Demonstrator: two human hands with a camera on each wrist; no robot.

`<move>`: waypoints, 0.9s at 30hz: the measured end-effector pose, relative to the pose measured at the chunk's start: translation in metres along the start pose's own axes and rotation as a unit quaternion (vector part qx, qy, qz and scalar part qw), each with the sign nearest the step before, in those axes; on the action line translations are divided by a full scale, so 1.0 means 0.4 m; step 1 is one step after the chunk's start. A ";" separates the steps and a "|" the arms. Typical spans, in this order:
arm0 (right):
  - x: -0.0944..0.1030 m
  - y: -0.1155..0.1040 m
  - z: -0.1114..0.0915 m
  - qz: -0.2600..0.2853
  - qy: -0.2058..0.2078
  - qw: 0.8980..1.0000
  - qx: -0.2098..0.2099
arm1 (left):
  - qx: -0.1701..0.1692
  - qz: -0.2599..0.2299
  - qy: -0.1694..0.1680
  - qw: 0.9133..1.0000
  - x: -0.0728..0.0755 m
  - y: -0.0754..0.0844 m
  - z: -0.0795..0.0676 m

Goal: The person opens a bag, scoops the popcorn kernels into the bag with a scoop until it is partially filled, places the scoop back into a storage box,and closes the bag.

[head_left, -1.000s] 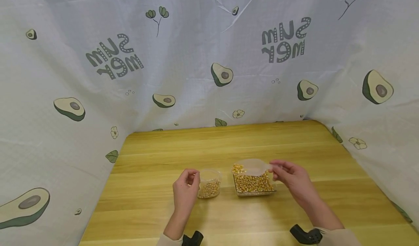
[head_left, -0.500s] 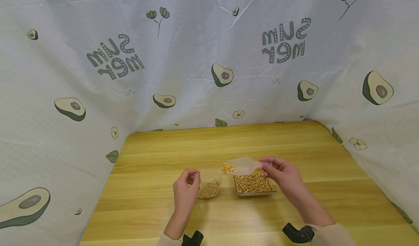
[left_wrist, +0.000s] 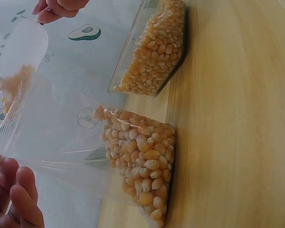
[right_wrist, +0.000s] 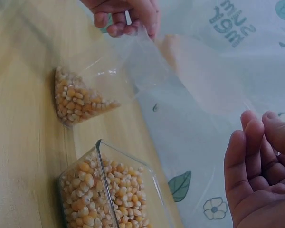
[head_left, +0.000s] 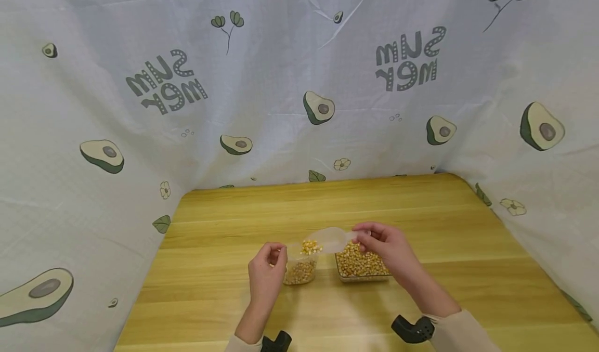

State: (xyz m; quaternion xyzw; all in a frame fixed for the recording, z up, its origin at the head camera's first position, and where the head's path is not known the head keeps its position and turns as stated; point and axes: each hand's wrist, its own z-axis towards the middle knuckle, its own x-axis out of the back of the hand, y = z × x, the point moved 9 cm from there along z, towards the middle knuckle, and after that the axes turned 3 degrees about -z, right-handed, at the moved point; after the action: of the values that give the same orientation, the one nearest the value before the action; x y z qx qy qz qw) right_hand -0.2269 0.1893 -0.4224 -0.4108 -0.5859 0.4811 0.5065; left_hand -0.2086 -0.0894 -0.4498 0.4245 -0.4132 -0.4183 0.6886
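Observation:
My left hand [head_left: 265,271] pinches the rim of a clear plastic bag [left_wrist: 69,156]. The bag stands on the table with corn kernels [left_wrist: 142,161] filling its lower part. Between thumb and fingers, my right hand [head_left: 393,250] holds the handle of a translucent white scoop [head_left: 331,238]. More corn kernels [head_left: 310,247] lie at the scoop's front end, which is above the bag's mouth. To the right of the bag is a clear rectangular container [right_wrist: 100,159] of corn kernels; in the head view the right hand and scoop partly cover it.
Both containers of corn stand on a wood-grain table [head_left: 224,222]. A pale curtain [head_left: 271,81] printed with avocados rises behind the table and along both sides. Dark wrist mounts [head_left: 414,329] sit at the sleeves.
My right hand has carried the loaded scoop leftward, from above the rectangular container to above the bag's mouth. The left hand has stayed at the bag's rim.

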 end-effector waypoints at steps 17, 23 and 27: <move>-0.027 -0.054 0.008 -0.074 0.010 0.997 0.024 | 0.004 -0.001 -0.008 1.000 -0.002 -0.001 0.002; -0.037 -0.081 0.009 -0.108 0.007 0.992 0.059 | 0.011 -0.002 -0.007 1.000 0.000 0.001 0.001; -0.039 -0.103 0.005 -0.144 0.005 0.986 0.082 | 0.006 -0.001 -0.006 1.000 -0.001 0.001 0.001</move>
State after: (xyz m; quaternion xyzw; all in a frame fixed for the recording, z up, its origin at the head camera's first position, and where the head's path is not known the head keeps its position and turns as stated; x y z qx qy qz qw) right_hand -0.2264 0.1655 -0.3852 -0.2810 -0.5949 0.4478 0.6055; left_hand -0.2091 -0.0889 -0.4494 0.4267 -0.4196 -0.4185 0.6831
